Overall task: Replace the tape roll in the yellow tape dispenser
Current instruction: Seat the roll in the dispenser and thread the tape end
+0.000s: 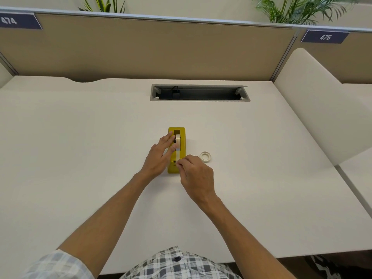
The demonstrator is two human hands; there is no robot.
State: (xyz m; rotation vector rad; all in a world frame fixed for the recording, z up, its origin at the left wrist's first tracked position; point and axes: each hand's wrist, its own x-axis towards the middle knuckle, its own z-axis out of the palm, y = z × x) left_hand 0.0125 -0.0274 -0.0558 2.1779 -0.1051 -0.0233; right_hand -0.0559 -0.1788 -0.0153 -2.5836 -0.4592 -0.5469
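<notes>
The yellow tape dispenser (182, 137) lies in the middle of the white desk (80, 158), its long axis pointing away from me. A pale tape roll (178, 140) sits in its slot, and a strip of tape (178, 155) runs from the roll toward the near end. My left hand (159, 156) rests with straight fingers on the dispenser's left side and against the roll. My right hand (193, 172) pinches the near end of the tape strip over the cutter end. A second small tape roll (205, 156) lies flat on the desk just right of the dispenser.
A recessed cable tray (199, 93) is set in the desk behind the dispenser. A beige partition (141, 49) stands along the far edge, and a white side divider (314, 101) rises at the right. The desk's near edge is at my body.
</notes>
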